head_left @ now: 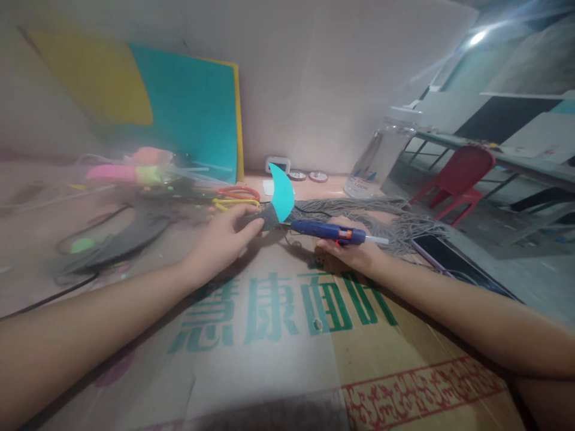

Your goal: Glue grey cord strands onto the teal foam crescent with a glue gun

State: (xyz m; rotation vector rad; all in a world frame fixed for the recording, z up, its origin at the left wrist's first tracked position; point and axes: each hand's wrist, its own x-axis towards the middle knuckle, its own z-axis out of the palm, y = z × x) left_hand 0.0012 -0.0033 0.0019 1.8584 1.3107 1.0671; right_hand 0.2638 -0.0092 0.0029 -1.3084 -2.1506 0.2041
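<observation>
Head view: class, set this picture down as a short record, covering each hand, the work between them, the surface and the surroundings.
Left hand: pinches a dark grey piece between thumb and fingers
Turquoise crescent: rises above the grey piece; whether joined, cannot tell
Right hand: grips a blue glue gun, glue stick jutting from its rear
Nozzle: at the grey piece; contact unclear
Surface: cardboard printed with green characters
Behind and right: grey cords, phone, clear bottle
Back left: turquoise sheet
Beyond: red chair
</observation>
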